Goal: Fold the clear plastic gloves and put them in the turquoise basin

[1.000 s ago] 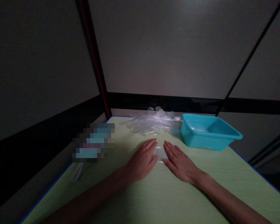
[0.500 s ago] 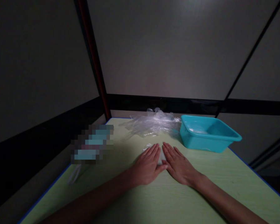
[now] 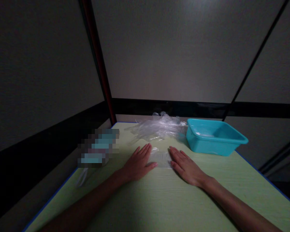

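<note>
A small clear plastic piece (image 3: 160, 159) lies flat on the pale green table (image 3: 157, 199). My left hand (image 3: 139, 163) rests palm down at its left edge, fingers stretched out and thumb pointing right. On the other side, my right hand (image 3: 187, 167) lies flat with its fingertips and thumb at the piece's right edge. Neither hand grips anything. Behind them spreads a loose pile of crumpled clear plastic (image 3: 159, 126), which looks like thin bags or gloves.
A turquoise basin (image 3: 215, 146) stands at the back right with something pale inside. At the left edge lies a blurred-out item (image 3: 98, 147) with a white strap (image 3: 82, 177). Dark-banded wall panels (image 3: 169, 64) rise behind the table.
My left hand has slid left, away from my right hand, uncovering more of the clear plastic piece. My right hand has hardly moved.
</note>
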`<state>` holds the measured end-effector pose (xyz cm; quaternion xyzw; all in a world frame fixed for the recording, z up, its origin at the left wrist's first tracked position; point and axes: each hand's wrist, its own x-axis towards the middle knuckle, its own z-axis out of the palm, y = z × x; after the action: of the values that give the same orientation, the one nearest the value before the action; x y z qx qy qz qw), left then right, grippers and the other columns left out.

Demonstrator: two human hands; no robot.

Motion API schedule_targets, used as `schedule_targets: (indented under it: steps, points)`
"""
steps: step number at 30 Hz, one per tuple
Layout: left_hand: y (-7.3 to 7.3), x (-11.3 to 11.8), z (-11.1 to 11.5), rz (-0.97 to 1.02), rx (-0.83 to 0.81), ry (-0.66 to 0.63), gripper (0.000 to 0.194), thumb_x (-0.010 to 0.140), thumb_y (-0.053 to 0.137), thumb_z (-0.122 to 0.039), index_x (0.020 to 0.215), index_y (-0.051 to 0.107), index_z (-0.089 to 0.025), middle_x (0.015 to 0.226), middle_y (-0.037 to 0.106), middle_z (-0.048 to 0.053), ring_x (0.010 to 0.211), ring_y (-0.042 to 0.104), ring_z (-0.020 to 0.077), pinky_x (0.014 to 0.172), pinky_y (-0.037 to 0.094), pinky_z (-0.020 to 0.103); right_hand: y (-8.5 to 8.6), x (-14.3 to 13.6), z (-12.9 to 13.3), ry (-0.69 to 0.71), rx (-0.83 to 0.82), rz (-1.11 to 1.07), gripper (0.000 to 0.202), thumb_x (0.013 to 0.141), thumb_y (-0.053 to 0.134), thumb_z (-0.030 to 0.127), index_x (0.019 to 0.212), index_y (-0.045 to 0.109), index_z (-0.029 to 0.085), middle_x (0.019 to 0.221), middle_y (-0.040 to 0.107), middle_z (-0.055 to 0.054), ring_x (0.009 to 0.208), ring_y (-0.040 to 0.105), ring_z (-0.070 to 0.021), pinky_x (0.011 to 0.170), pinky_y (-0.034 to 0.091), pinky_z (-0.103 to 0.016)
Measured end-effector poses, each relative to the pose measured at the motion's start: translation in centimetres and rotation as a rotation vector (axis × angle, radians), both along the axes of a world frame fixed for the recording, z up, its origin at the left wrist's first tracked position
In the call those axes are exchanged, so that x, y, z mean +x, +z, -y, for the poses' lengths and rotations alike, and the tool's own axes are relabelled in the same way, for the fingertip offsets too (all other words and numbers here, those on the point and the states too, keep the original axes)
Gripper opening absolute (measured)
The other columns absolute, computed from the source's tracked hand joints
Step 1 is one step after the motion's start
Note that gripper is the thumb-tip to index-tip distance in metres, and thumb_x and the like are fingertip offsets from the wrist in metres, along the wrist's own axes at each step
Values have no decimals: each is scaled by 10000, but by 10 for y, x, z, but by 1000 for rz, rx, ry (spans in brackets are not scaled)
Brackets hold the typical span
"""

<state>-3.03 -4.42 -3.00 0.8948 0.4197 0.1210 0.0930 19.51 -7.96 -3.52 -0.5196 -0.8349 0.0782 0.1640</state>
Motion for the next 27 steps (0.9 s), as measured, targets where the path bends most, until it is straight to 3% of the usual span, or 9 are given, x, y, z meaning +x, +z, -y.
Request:
schedule_targets:
  steps: [4, 7, 12, 17, 22, 24, 27]
  points:
    - [5, -7, 2, 3, -35, -58, 719, 767, 443, -478, 1333, 162, -135, 1400, 162, 142, 1289, 117, 221, 1032, 72, 398, 5, 15, -8, -20, -44, -342, 426, 882, 259, 331, 1256, 349, 148, 1241, 470, -114, 1141, 425, -202, 958, 326, -412]
    - [5, -9, 2, 44, -37, -72, 713, 751, 483, -453, 1330, 177, -169, 1401, 182, 125, 1286, 135, 221, 1033, 69, 400, 10, 21, -12, -12, -59, -454, 333, 875, 286, 297, 1135, 448, 166, 1081, 584, -91, 1019, 517, -213, 894, 379, -413]
    - [0, -13, -9, 105, -2, 5, 698, 733, 508, -482, 1305, 242, -183, 1373, 269, 116, 1269, 197, 231, 1031, 71, 412, 16, 25, -13, 37, -91, -469, 263, 858, 333, 277, 1052, 470, 163, 970, 609, -77, 904, 557, -203, 815, 422, -365]
    - [-4, -20, -22, 89, 110, 170, 647, 753, 480, -491, 1258, 319, -120, 1312, 366, 145, 1231, 279, 246, 1029, 107, 412, 25, 25, -5, 47, -205, -462, 234, 853, 354, 282, 1028, 450, 158, 818, 597, -53, 741, 562, -177, 661, 452, -308]
    - [1, -19, -23, 138, 310, 328, 463, 810, 439, -336, 1194, 391, -82, 1292, 375, 177, 1249, 233, 273, 1033, 115, 423, 33, 19, 5, 258, -390, -537, 155, 860, 356, 272, 925, 449, 167, 798, 573, -38, 754, 547, -154, 659, 449, -277]
    - [6, -12, -16, 155, 359, 250, 444, 816, 425, -295, 1193, 388, -62, 1324, 324, 181, 1274, 162, 263, 1043, 105, 412, 32, 18, 7, 301, -342, -487, 150, 863, 347, 255, 892, 466, 169, 793, 564, -39, 743, 535, -150, 659, 443, -277]
    - [12, 1, 4, 172, 303, -33, 484, 826, 407, -291, 1254, 318, -81, 1373, 249, 145, 1289, 113, 226, 1051, 136, 382, 25, 23, 8, 301, -90, -322, 166, 855, 344, 214, 845, 503, 168, 792, 533, -51, 722, 502, -152, 663, 426, -286]
